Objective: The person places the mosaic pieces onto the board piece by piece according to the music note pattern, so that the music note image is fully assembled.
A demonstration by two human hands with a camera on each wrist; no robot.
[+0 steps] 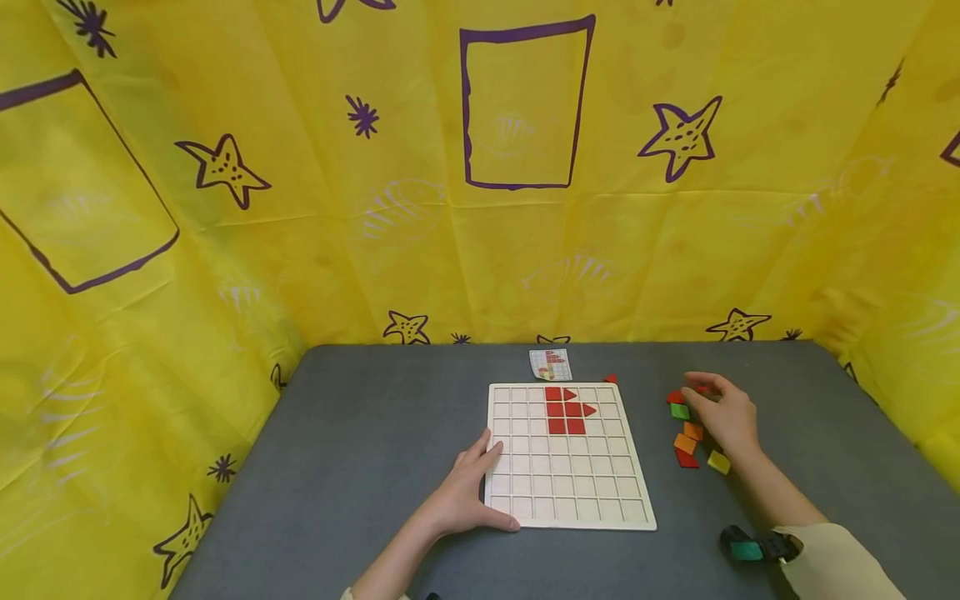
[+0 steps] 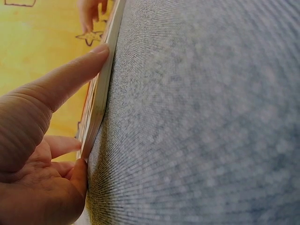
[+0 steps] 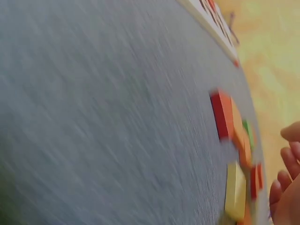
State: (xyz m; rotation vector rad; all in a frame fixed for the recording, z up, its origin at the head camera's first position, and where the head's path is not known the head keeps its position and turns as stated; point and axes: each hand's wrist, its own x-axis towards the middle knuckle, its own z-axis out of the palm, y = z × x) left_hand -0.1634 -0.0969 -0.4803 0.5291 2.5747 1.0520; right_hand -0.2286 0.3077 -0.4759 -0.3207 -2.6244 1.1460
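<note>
A white grid board [image 1: 562,483] lies on the table with several red square and triangular tiles [image 1: 556,409] set in its upper cells. At its lower left corner my left hand [image 1: 472,492] spreads, fingers against the left edge and thumb along the near edge. The left wrist view shows that thumb [image 2: 77,77] touching the board's side [image 2: 101,93]. To the right, my right hand [image 1: 723,417] hovers over loose tiles, fingers bent loosely. No tile shows in it in the right wrist view, where a red block [image 3: 222,115] and a yellow block [image 3: 235,192] lie near.
Beyond the board lies a small pattern card [image 1: 551,365], with a red triangle [image 1: 611,379] beside it. Green [image 1: 679,412], orange [image 1: 685,444] and yellow [image 1: 718,462] tiles are scattered right of the board. A yellow patterned cloth [image 1: 510,250] hangs behind the grey table [image 1: 360,450].
</note>
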